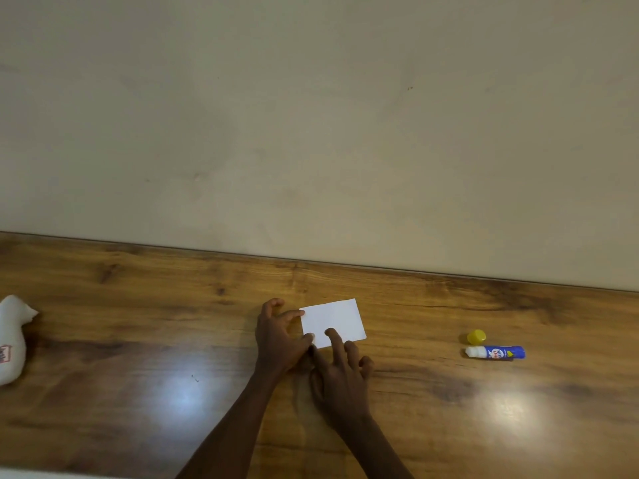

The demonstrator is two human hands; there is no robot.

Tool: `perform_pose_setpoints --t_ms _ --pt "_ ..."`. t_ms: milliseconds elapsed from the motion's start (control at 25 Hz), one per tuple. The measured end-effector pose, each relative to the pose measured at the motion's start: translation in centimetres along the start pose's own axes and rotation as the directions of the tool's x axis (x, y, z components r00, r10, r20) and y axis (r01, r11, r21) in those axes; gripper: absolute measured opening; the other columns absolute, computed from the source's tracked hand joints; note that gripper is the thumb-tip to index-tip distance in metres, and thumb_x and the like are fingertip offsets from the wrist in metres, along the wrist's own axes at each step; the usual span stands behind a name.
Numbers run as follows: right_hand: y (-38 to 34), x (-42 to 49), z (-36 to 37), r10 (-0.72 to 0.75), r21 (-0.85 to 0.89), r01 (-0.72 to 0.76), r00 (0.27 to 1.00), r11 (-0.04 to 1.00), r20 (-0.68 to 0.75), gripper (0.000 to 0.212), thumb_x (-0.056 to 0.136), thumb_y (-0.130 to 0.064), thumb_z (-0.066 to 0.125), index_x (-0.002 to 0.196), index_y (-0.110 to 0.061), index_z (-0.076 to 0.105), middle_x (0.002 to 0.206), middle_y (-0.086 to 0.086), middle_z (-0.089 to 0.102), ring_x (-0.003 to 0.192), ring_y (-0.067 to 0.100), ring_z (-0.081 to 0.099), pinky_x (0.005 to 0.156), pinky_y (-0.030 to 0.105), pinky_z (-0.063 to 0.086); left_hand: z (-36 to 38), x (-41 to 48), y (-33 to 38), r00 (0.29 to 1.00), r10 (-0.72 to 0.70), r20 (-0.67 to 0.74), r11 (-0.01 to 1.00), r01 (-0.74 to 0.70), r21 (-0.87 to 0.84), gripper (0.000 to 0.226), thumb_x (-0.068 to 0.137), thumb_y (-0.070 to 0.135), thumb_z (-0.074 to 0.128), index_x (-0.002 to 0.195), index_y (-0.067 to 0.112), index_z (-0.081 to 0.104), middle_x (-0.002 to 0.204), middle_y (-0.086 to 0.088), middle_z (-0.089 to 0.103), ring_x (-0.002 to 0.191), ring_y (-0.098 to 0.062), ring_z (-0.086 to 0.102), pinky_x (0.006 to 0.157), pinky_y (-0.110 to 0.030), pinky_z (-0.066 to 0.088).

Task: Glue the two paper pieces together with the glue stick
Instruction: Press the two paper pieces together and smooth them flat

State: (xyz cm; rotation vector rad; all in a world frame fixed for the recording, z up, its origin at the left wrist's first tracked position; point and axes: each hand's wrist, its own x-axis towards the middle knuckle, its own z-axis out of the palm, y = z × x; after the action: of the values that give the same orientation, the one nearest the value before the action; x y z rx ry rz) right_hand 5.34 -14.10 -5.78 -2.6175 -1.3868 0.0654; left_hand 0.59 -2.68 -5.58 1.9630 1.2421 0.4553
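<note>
A small white paper rectangle [337, 319] lies flat on the wooden table [138, 340]; I cannot tell whether a second piece lies under it. My left hand [278, 337] touches its left edge, thumb and forefinger at the two left corners. My right hand [340, 378] presses its index fingertip down on the paper's near part. To the right, apart from both hands, lies the blue glue stick [496, 352], uncapped with its white tip pointing left. Its yellow cap [476, 336] rests just behind it.
A white plastic pouch [12, 337] with a red label lies at the table's far left edge. A plain beige wall [311, 115] rises directly behind the table. Light glares on the wood near the front, left and right of my arms.
</note>
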Motion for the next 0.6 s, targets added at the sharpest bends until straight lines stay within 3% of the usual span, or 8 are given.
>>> perform_pose_setpoints --t_ms 160,280,360,440,520,600 --pt "0.0 0.9 -0.7 0.005 0.016 -0.006 1.0 1.0 0.029 0.031 0.062 -0.048 0.049 0.09 -0.042 0.062 0.118 -0.002 0.041 0.098 0.018 0.039 0.061 0.037 0.054 0.0 -0.1 -0.1 1.0 0.01 -0.006 0.999 -0.01 -0.047 0.033 0.071 0.012 0.072 0.103 0.008 0.067 0.132 -0.015 0.046 0.123 -0.029 0.04 0.1 -0.035 0.034" --pt "0.1 2.9 -1.3 0.078 0.007 -0.08 0.988 0.997 0.133 0.038 0.067 -0.048 0.036 0.095 -0.045 0.062 0.119 0.002 0.045 0.098 0.022 0.044 0.061 0.041 0.055 0.3 0.1 -0.5 0.999 0.034 -0.036 0.997 -0.037 -0.072 0.023 0.08 0.0 0.058 0.101 0.004 0.067 0.125 -0.021 0.052 0.119 -0.033 0.045 0.1 -0.035 0.034" --pt "0.0 4.3 -1.0 0.078 0.012 -0.08 0.989 0.997 0.126 0.042 0.076 -0.042 0.034 0.112 -0.043 0.055 0.134 0.011 0.043 0.112 0.03 0.047 0.077 0.054 0.049 0.3 0.2 -0.6 0.998 0.04 -0.046 0.998 -0.043 -0.056 0.025 0.08 -0.003 0.056 0.103 0.003 0.066 0.125 -0.022 0.052 0.118 -0.034 0.046 0.101 -0.036 0.034" --pt "0.2 5.2 -1.0 0.029 0.097 -0.052 0.974 0.994 0.224 0.048 0.085 -0.04 0.024 0.131 -0.04 0.034 0.152 0.009 0.016 0.133 0.032 0.025 0.103 0.058 0.025 0.3 0.2 -0.7 0.997 0.063 -0.036 0.998 -0.064 -0.021 0.031 0.078 -0.004 0.057 0.107 0.003 0.063 0.127 -0.021 0.05 0.12 -0.033 0.044 0.101 -0.035 0.033" --pt "0.6 5.7 -1.3 0.054 0.119 -0.087 0.964 0.989 0.262 0.048 0.087 -0.041 0.021 0.135 -0.038 0.028 0.154 0.005 0.004 0.137 0.03 0.013 0.108 0.052 0.016 0.3 0.3 -0.8 0.995 0.088 -0.038 0.996 -0.088 0.0 0.034 0.074 -0.005 0.06 0.107 0.004 0.064 0.127 -0.021 0.05 0.12 -0.034 0.044 0.099 -0.034 0.032" --pt "1.8 6.1 -1.5 0.11 0.114 -0.138 0.969 0.984 0.221 0.042 0.092 -0.036 0.03 0.134 -0.038 0.03 0.153 0.005 0.005 0.135 0.03 0.014 0.107 0.051 0.017 0.3 0.3 -0.8 0.995 0.09 -0.031 0.996 -0.09 -0.004 0.035 0.072 -0.004 0.063 0.105 0.005 0.065 0.127 -0.02 0.05 0.12 -0.033 0.043 0.097 -0.031 0.031"
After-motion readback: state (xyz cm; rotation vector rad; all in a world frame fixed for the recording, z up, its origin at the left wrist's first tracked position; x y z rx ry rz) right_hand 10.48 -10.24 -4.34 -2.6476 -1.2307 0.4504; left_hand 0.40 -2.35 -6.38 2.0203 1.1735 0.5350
